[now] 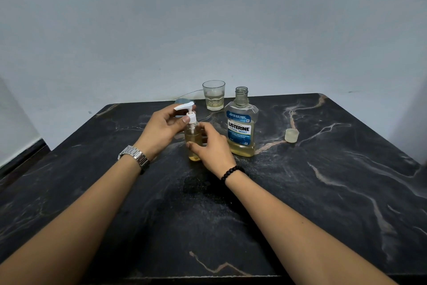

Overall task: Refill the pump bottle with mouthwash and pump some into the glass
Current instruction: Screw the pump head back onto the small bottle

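Overhead, dark veined marble table (323, 192) against seemingly bare pale wall (208, 19).

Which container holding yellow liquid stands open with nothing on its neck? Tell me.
The Listerine bottle: bare threaded neck. The pump bottle carries its white pump; the glass has no neck.

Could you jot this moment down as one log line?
left hand grips pump head | right hand holds pump bottle | glass partly filled | mouthwash bottle uncapped
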